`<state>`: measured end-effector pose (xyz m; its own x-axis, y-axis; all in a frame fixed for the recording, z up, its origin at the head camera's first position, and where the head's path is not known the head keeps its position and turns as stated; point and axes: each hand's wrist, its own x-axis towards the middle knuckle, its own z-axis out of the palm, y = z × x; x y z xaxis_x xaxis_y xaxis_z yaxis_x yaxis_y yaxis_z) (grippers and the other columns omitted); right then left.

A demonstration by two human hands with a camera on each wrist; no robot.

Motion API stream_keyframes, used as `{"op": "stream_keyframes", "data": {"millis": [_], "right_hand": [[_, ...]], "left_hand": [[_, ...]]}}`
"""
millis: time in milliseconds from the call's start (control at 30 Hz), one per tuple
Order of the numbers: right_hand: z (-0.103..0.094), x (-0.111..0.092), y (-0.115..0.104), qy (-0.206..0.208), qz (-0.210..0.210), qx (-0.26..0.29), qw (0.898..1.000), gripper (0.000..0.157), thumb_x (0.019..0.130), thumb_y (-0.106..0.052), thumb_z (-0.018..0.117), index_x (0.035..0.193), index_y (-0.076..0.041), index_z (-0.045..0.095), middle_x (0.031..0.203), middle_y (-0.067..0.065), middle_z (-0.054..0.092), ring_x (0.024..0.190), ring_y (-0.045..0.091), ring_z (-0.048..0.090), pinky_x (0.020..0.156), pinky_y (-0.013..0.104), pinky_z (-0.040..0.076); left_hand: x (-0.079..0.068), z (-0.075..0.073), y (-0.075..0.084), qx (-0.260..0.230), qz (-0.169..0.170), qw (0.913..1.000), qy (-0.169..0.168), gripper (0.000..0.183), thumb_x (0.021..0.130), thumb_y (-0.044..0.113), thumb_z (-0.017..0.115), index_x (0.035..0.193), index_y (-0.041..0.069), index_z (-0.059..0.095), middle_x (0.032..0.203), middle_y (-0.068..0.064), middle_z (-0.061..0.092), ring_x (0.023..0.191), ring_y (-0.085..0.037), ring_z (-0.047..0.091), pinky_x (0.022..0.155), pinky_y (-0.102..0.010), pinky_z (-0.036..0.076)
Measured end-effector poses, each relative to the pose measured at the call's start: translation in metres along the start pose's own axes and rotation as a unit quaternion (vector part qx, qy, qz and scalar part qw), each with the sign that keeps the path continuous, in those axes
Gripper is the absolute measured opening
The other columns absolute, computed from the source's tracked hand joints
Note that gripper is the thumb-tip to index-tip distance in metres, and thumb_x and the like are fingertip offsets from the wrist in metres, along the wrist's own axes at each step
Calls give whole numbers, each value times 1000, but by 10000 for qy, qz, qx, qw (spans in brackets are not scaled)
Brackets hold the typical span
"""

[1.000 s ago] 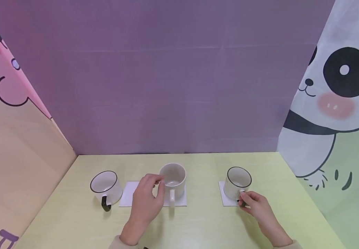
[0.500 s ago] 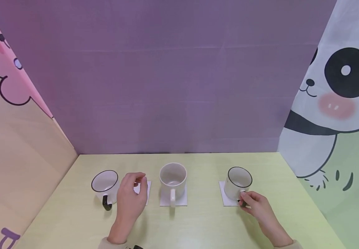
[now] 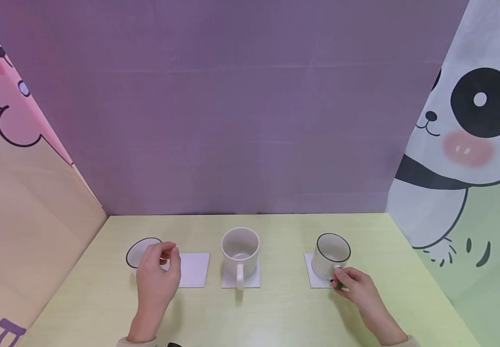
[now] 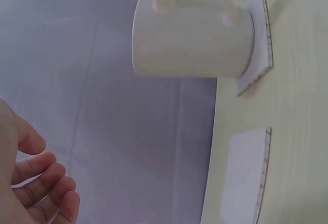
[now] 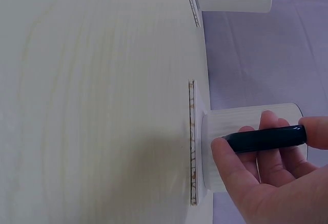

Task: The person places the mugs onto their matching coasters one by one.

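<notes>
Where the pale wood-grained bench is bordered at twelve o'clock by a purple cloth, three mugs are lined up. Leftmost, a round white mug with a black rim is partly covered by the left hand and seen at its eleven o'clock; whether the two are touching cannot be told. The left grip is loosely bent, with thumb and fingertips slightly spread. Near its three o'clock, a white square of corrugated cardboard is laid flat. Further toward three o'clock, an all-white cylindrical mug is set upright on a second cardboard square, its handle pointed to six o'clock. At the right, another black-rimmed white mug is set upright on a third cardboard square. Its glossy black handle, turned to five o'clock, is pinched between thumb and fingers by the grip of the right hand.
</notes>
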<state>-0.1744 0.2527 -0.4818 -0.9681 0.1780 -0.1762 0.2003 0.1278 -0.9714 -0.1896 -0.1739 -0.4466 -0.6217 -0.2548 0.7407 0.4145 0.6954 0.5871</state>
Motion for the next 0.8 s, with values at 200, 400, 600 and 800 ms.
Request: {"op": "stream_keyframes", "data": {"millis": [200, 400, 600, 800], "right_hand": [[1, -1, -1, -12, -1, -25, 10000, 25, 105, -14, 57, 101, 9, 64, 92, 10, 66, 89, 15, 63, 88, 35, 57], [2, 0, -2, -31, -15, -1, 10000, 25, 105, -14, 57, 102, 9, 64, 93, 11, 66, 90, 15, 63, 88, 35, 57], [1, 1, -1, -38, -19, 34, 10000, 25, 104, -15, 58, 102, 9, 65, 92, 10, 66, 89, 15, 63, 88, 35, 58], [0, 0, 0, -25, 7, 33, 10000, 26, 104, -16, 58, 102, 9, 65, 92, 10, 66, 89, 15, 63, 88, 35, 58]], "left_hand": [[0, -10, -12, 203, -268, 9994, 114, 12, 85, -7, 66, 94, -2, 71, 84, -11, 65, 72, -23, 58, 67, -18, 43], [1, -22, -24, 438, -582, 9972, 143, 11, 86, -5, 64, 95, -2, 70, 82, -12, 64, 72, -16, 54, 67, -16, 41], [-1, -35, -34, 612, -819, 9945, 207, 9, 86, -2, 65, 93, -3, 70, 82, -13, 64, 70, -4, 50, 67, -17, 40], [-5, -47, -48, 785, -1283, 9885, 138, 9, 88, 3, 66, 95, -1, 71, 84, -12, 66, 70, 14, 42, 66, -13, 37]]}}
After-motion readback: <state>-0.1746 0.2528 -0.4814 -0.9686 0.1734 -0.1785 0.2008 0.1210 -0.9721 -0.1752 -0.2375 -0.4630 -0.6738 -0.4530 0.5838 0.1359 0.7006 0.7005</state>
